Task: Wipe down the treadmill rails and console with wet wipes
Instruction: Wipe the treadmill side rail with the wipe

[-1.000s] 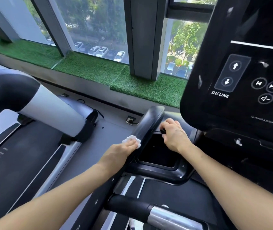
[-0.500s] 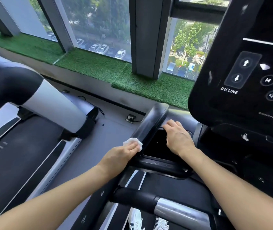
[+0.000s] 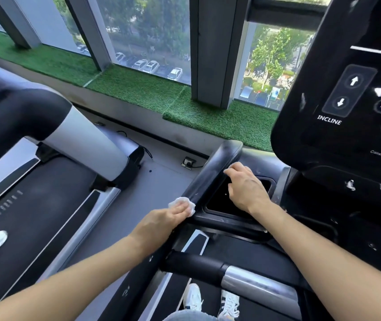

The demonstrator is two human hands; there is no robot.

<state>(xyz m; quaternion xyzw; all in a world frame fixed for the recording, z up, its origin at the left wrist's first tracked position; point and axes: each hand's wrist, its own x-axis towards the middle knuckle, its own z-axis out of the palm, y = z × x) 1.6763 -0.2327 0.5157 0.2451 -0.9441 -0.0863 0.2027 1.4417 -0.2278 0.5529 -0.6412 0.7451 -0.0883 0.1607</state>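
A black left side rail (image 3: 217, 167) slopes up toward the dark console (image 3: 342, 107) with its INCLINE arrows at the upper right. My left hand (image 3: 161, 221) presses a crumpled white wet wipe (image 3: 182, 203) against the outer side of that rail, fingers fairly straight over it. My right hand (image 3: 246, 188) rests with curled fingers on the rail's inner edge, above a black recessed tray (image 3: 222, 205). A black and silver crossbar (image 3: 231, 272) runs below my forearms.
A neighbouring treadmill (image 3: 34, 205) with a black and silver upright (image 3: 73, 133) stands at the left, a white shoe on its belt. Grey floor with a socket (image 3: 188, 162) lies between. Green turf ledge and windows are ahead. My shoes (image 3: 210, 302) stand on the belt below.
My left hand with the wipe has slid slightly down along the rail. My right hand stays on the rail's inner edge. The view has tilted down, showing my shoes.
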